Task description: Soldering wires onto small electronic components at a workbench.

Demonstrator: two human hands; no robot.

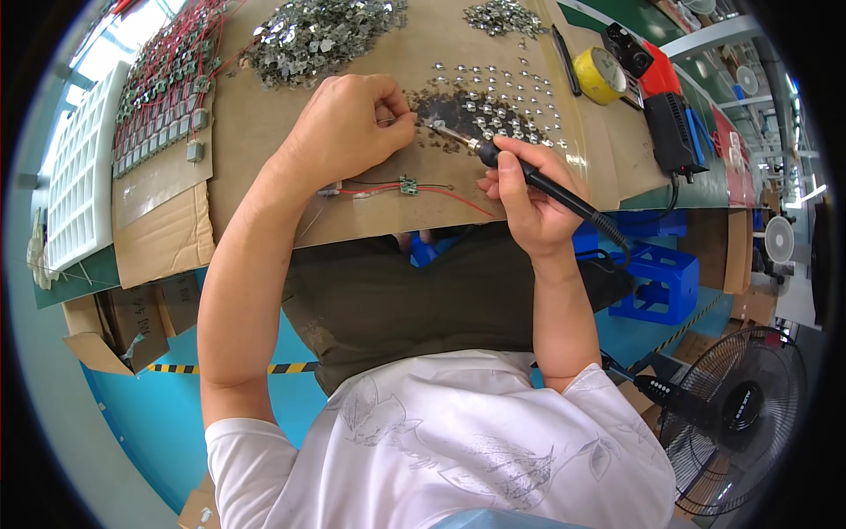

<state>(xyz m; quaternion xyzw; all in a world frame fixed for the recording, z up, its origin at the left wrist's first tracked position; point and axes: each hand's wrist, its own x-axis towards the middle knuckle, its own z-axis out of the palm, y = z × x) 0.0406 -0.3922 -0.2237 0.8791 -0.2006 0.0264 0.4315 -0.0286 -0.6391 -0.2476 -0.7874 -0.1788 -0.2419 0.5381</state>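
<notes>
At the far left edge of the bench lies a white plastic grid tray (81,167), and just right of it a row of small grey components on red wires (163,97) spread over a brown cardboard sheet (256,132) that covers the worktop. Further right, at the far side, sits a heap of small silvery metal tabs (322,35).

The left hand (344,132) rests knuckles-up on the cardboard, thumb and forefinger pinched together at their tips; something thin seems to be held there, but it is too small to tell what. Nearer the person, just below that hand, a tiny green circuit board with red and black leads (407,186) lies flat, its wires running left to right along the bench edge.

Right of the pinched fingertips is a dark scorched patch (454,113) with loose rows of the same silvery tabs beyond it. The right hand (529,198) is closed around the black-handled soldering iron (529,176), whose long axis slants from near right up to far left, so its metal tip sits just beside the left fingertips, over the scorched patch. The left hand is the nearer to the work point; the iron reaches it only by its tip.

Far right stand a yellow tape roll (599,75) and a black and red power unit (661,106)
</notes>
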